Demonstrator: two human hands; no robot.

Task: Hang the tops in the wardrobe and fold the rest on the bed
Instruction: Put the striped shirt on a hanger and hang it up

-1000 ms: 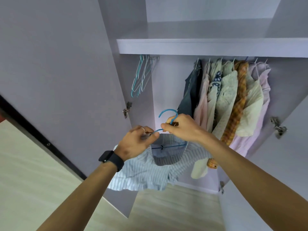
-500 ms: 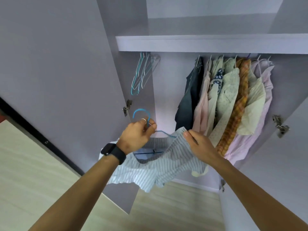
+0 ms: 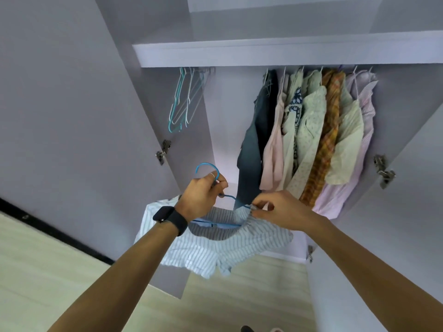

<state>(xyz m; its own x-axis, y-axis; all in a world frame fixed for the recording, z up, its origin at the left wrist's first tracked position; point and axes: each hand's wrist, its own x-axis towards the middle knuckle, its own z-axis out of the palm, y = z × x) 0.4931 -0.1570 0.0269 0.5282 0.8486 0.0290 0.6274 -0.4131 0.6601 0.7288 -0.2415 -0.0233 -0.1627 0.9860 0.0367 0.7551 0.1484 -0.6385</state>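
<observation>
- Two hands in work, held up in front of open wardrobe (image 3: pixel 227 116).
- left hand (image 3: pixel 203 197): fingers curled round neck of blue hanger (image 3: pixel 215 223), just under its hook. Hook points up, free, not hung on anything. Ring on one finger, black watch (image 3: pixel 170 218) on wrist.
- right hand (image 3: pixel 280 212): thumb & fingers pinch fabric of striped top at hanger's right end, by the neckline.
- striped top (image 3: pixel 227 248): white w/ thin dark stripes, draped on the blue hanger btwn both hands. Pos.: mid-air, low, in front of wardrobe opening, below & left of the hung row. Hem hangs loose above floor (image 3: pixel 251 295).
- hung tops (image 3: pixel 311 130): several, packed touching, right half of wardrobe under shelf (image 3: pixel 263 55). L to R: dark grey-blue top (image 3: pixel 254 140), pink top (image 3: pixel 273 149), pale floral tops, orange check top (image 3: pixel 326 144), cream top (image 3: pixel 347 140), lilac stripe top (image 3: pixel 359 164).
- spare hangers (image 3: pixel 182 101): bunch of teal & white wire ones, no clothes on them, far left under same shelf, well apart from hung tops.
- doors: left door (image 3: pixel 72 92) & right door (image 3: pixel 419 164) both swung open. One metal hinge seen each side (image 3: pixel 163 149), (image 3: pixel 383 167).
- floor: pale wood boards. Dark strip runs along base of left door.
</observation>
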